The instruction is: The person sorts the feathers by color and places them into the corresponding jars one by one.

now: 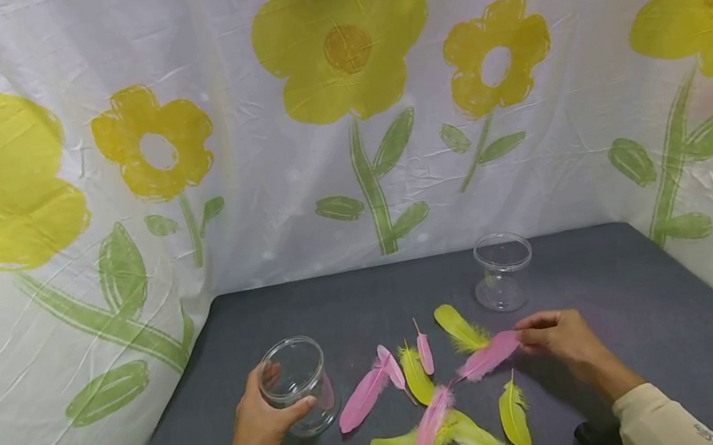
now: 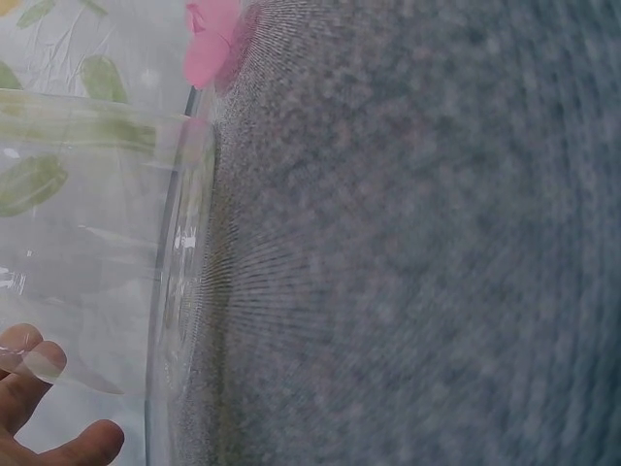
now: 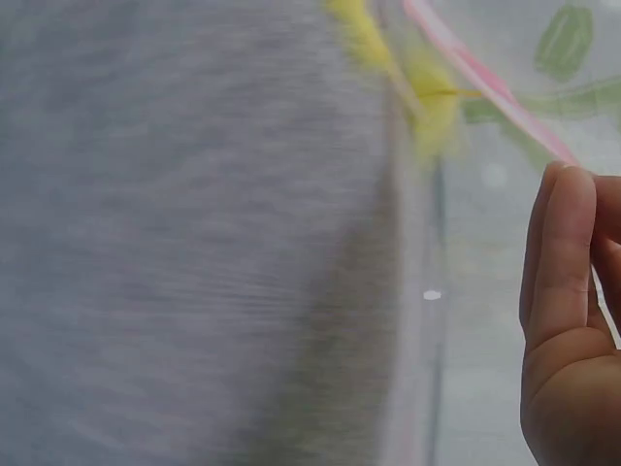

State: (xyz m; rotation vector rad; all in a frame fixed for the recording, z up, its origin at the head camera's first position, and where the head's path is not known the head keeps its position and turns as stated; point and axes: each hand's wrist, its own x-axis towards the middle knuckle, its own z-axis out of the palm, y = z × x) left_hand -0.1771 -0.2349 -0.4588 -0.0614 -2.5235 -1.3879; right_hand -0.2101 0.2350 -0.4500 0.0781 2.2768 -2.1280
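At the left of the table my left hand (image 1: 259, 422) grips a clear plastic cup (image 1: 297, 380), thumb in front and fingers behind. Some pink shows through its wall; I cannot tell whether it is inside or behind. In the left wrist view the same cup (image 2: 87, 243) stands beside the fingertips (image 2: 92, 445). My right hand (image 1: 567, 344) pinches the tip of a pink feather (image 1: 489, 358), which slants down to the left. The right wrist view shows that feather (image 3: 485, 78) between the fingertips (image 3: 572, 189) and thumb.
Several yellow feathers (image 1: 513, 413) and pink feathers (image 1: 362, 400) lie scattered across the middle of the dark table (image 1: 355, 298). A second clear cup (image 1: 501, 292) stands at the back right. A flower-printed cloth (image 1: 251, 193) hangs around the table.
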